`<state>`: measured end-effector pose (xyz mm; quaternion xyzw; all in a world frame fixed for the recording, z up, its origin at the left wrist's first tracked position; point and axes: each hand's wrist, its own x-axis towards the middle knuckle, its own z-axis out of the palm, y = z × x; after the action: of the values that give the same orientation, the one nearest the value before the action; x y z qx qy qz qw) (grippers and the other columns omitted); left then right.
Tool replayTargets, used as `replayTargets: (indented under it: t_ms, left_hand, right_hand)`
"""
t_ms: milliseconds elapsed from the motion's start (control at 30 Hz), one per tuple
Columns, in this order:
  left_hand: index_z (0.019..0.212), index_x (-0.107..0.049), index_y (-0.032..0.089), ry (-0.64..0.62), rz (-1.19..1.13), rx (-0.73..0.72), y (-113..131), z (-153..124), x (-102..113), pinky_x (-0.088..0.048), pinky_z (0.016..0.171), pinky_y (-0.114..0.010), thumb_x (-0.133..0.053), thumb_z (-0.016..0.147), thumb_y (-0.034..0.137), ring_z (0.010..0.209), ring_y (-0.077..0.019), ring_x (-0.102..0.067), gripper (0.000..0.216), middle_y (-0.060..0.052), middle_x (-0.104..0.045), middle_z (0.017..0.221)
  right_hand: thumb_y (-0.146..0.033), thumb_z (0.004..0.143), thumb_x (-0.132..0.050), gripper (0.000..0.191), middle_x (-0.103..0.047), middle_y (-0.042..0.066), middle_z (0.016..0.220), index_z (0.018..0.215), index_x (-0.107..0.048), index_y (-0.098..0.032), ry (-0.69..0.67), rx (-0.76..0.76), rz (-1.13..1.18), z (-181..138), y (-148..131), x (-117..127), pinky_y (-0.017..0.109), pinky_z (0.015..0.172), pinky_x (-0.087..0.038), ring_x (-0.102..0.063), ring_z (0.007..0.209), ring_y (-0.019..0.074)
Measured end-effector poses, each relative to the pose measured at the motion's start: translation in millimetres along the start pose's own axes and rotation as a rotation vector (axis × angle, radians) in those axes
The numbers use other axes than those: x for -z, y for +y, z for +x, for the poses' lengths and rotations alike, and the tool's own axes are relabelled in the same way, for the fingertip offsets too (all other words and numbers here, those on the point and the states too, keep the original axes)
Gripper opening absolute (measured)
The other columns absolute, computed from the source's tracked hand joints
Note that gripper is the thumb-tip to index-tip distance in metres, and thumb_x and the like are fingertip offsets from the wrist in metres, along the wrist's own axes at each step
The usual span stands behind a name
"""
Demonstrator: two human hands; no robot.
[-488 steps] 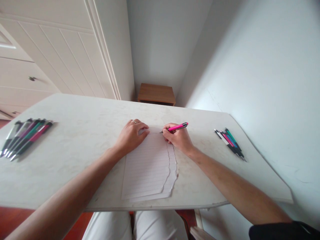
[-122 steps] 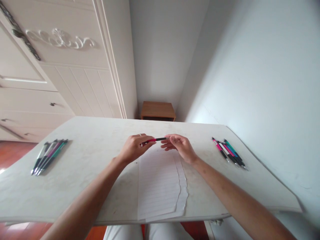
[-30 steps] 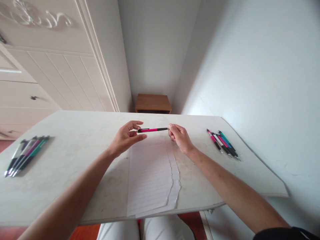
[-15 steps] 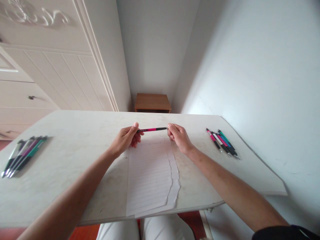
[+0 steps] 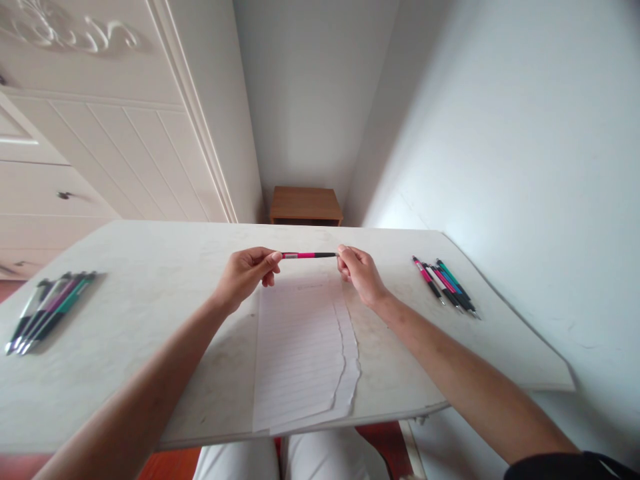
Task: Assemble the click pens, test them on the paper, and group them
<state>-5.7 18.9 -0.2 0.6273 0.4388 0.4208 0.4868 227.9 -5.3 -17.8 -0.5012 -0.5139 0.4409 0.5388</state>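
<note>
A pink and black pen (image 5: 307, 255) is held level between my two hands, above the top edge of the paper. My left hand (image 5: 250, 270) pinches its clip end between thumb and fingers. At the other end, the fingertips of my right hand (image 5: 359, 268) are closed on the tip, which they partly hide. Beneath lie lined paper sheets (image 5: 300, 353) with torn right edges, overlapping one another near the front of the table. Faint writing seems to run along the top line.
On the white table (image 5: 200, 380), several pens (image 5: 53, 310) lie grouped at the far left. Another group of pens (image 5: 447, 288) rests at the right. A wooden stand (image 5: 306, 203) is behind the table, a white cabinet (image 5: 125, 147) at the left, a wall (image 5: 525, 167) at the right.
My left hand has shifted its grip towards the pen's outer end, and the pen has turned so its silvery clip side shows. The pen now lies more level. My right hand has barely moved.
</note>
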Motion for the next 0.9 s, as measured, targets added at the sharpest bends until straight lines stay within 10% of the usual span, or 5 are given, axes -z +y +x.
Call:
replayTargets:
  t_ms: [300, 567, 900]
  left_hand:
    - [0.065, -0.062, 0.012, 0.012, 0.014, 0.085, -6, 0, -2, -0.038, 0.042, -0.021, -0.056, 0.08, 0.07, 0.043, -0.0094, -0.052, 0.06, -0.003, -0.058, 0.054]
    - [0.121, -0.053, 0.017, -0.11, -0.151, 0.088, 6, -5, -3, -0.048, 0.04, -0.024, -0.08, 0.069, 0.049, 0.054, -0.0162, -0.065, 0.067, -0.001, -0.063, 0.079]
    - [0.064, -0.057, 0.014, -0.019, -0.096, 0.038, 1, -1, -2, -0.046, 0.042, -0.022, -0.073, 0.075, 0.051, 0.044, -0.0108, -0.054, 0.042, 0.0, -0.056, 0.052]
  right_hand:
    - [-0.048, 0.087, -0.053, 0.043, -0.034, -0.007, 0.049, 0.057, -0.04, -0.021, -0.026, -0.001, 0.017, -2, -1, -1, 0.024, 0.043, -0.018, -0.026, 0.043, 0.0065]
    - [-0.045, 0.087, -0.054, 0.041, -0.033, -0.007, 0.048, 0.056, -0.04, -0.02, 0.01, -0.018, 0.037, 0, -1, -1, 0.023, 0.042, -0.018, -0.025, 0.043, 0.0063]
    - [-0.044, 0.087, -0.053, 0.041, -0.034, -0.007, 0.048, 0.057, -0.041, -0.02, 0.006, -0.029, 0.036, -1, -2, -1, 0.023, 0.042, -0.019, -0.026, 0.042, 0.0063]
